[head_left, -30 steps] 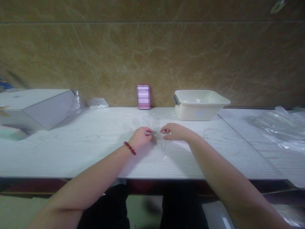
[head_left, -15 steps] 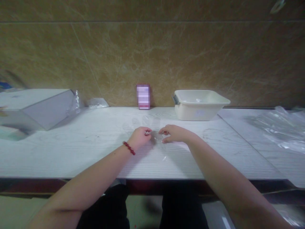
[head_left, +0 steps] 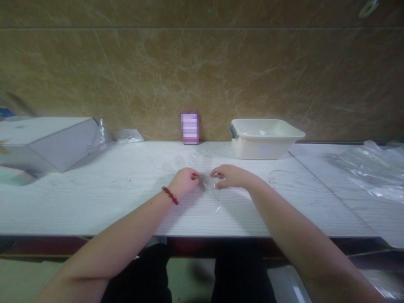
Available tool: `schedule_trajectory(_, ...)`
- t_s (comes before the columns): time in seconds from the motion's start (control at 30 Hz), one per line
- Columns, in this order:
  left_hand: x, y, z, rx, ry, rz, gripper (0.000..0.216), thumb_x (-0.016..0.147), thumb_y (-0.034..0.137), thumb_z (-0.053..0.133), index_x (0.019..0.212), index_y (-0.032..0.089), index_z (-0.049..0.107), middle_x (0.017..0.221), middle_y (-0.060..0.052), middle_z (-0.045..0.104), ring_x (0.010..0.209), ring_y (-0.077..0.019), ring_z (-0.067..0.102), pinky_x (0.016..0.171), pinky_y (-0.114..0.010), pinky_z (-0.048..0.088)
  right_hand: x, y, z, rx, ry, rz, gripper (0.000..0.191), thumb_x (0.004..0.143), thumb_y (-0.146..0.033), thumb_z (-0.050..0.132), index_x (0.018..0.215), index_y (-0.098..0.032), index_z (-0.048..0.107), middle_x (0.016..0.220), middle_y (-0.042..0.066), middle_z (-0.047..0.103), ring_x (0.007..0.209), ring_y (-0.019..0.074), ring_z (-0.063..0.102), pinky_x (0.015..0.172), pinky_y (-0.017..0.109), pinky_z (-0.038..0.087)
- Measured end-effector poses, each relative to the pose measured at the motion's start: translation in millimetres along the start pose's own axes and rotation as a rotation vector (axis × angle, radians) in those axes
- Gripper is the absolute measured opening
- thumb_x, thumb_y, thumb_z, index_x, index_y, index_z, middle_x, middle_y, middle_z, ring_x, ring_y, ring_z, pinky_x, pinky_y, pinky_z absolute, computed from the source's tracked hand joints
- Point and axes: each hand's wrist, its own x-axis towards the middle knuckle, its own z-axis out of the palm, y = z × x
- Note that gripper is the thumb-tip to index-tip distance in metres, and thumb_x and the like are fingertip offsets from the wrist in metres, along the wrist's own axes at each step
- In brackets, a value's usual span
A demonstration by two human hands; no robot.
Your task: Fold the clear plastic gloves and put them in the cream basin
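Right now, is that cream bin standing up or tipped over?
Upright: the cream bin sits with its base on the white tabletop, its open rim facing up.

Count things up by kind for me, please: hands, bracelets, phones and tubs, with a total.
Hands: 2 (left hand, right hand)
Bracelet: 1
Phone: 1
Tub: 1
Total: 5
The clear plastic between the hands is too faint to count.
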Motion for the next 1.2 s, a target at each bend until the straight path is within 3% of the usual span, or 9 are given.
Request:
schedule_trajectory(0.27, 0, 0, -2, 0.040, -0.015, 0.008, 0.026, 0.065, 0.020, 0.049, 0.085, 0.017, 0.065, 0.081, -0.006, 0.065, 0.071, -0.0182, 0.058, 0.070, -0.025, 0.042, 0, 4, 1, -0.019, -0.048, -0.024, 0.049, 0.060, -0.038, 0.061, 0.105, -0.021, 0.056, 0.089, 0.005, 0.060, 0.077, 0.0174, 0.054, 0.067, 0.025, 0.038)
schedule_trajectory(0.5, -1, 0, -9, -0.077, -0.077, -0.042, 0.026, 0.061, 0.017, 0.052, 0.084, 0.017, 0.064, 0.072, -0.003, 0.065, 0.069, -0.0175, 0.059, 0.064, -0.023, 0.042, 1, 10, 4, -0.028, -0.066, -0.046, 0.060, 0.055, -0.041, 0.063, 0.110, -0.020, 0.052, 0.088, 0.005, 0.059, 0.076, 0.0180, 0.053, 0.066, 0.026, 0.038)
schedule_trajectory(0.67, 0, -6, -13, -0.145, -0.057, -0.100, 0.024, 0.058, 0.018, 0.055, 0.080, 0.018, 0.063, 0.063, -0.001, 0.063, 0.063, -0.0167, 0.058, 0.061, -0.023, 0.042, 0, 6, 2, -0.037, -0.088, -0.026, 0.059, 0.056, -0.039, 0.063, 0.111, -0.021, 0.051, 0.086, 0.004, 0.058, 0.075, 0.0172, 0.052, 0.066, 0.025, 0.038)
schedule_trajectory(0.83, 1, -14, -16, -0.042, -0.070, -0.079, 0.023, 0.060, 0.019, 0.054, 0.082, 0.017, 0.061, 0.071, -0.003, 0.063, 0.066, -0.0170, 0.058, 0.064, -0.023, 0.042, 1, 8, 3, -0.039, -0.085, -0.037, 0.061, 0.056, -0.039, 0.064, 0.112, -0.018, 0.051, 0.084, 0.005, 0.057, 0.072, 0.0164, 0.051, 0.064, 0.024, 0.038)
schedule_trajectory(0.93, 0, -15, -19, 0.088, 0.011, 0.006, 0.024, 0.068, 0.020, 0.048, 0.088, 0.015, 0.061, 0.083, -0.008, 0.062, 0.076, -0.0204, 0.057, 0.072, -0.028, 0.040, 1, 11, 5, -0.023, -0.079, -0.037, 0.062, 0.056, -0.041, 0.063, 0.113, -0.020, 0.050, 0.084, 0.004, 0.057, 0.071, 0.0155, 0.051, 0.063, 0.024, 0.038)
schedule_trajectory(1.0, -4, -11, -19, 0.138, 0.051, 0.155, 0.029, 0.073, 0.024, 0.044, 0.095, 0.013, 0.059, 0.096, -0.012, 0.059, 0.090, -0.0237, 0.052, 0.082, -0.032, 0.035, 1, 12, 5, -0.009, -0.075, -0.023, 0.063, 0.055, -0.042, 0.063, 0.113, -0.022, 0.049, 0.084, 0.003, 0.057, 0.070, 0.0153, 0.051, 0.063, 0.024, 0.038)
schedule_trajectory(1.1, -11, 0, -16, 0.135, -0.102, 0.439, 0.038, 0.076, 0.035, 0.045, 0.109, 0.018, 0.050, 0.117, -0.010, 0.048, 0.111, -0.0233, 0.037, 0.094, -0.035, 0.021, 1, 12, 5, 0.004, -0.073, -0.033, 0.061, 0.055, -0.041, 0.063, 0.111, -0.022, 0.051, 0.084, 0.003, 0.057, 0.071, 0.0155, 0.051, 0.062, 0.024, 0.038)
schedule_trajectory(1.2, -18, 11, -10, 0.129, -0.260, 0.576, 0.043, 0.076, 0.043, 0.044, 0.115, 0.024, 0.044, 0.124, -0.006, 0.042, 0.119, -0.0229, 0.027, 0.097, -0.039, 0.010, 0, 9, 3, 0.023, -0.088, -0.074, 0.056, 0.056, -0.037, 0.063, 0.109, -0.023, 0.053, 0.085, 0.003, 0.058, 0.072, 0.0160, 0.052, 0.062, 0.024, 0.038)
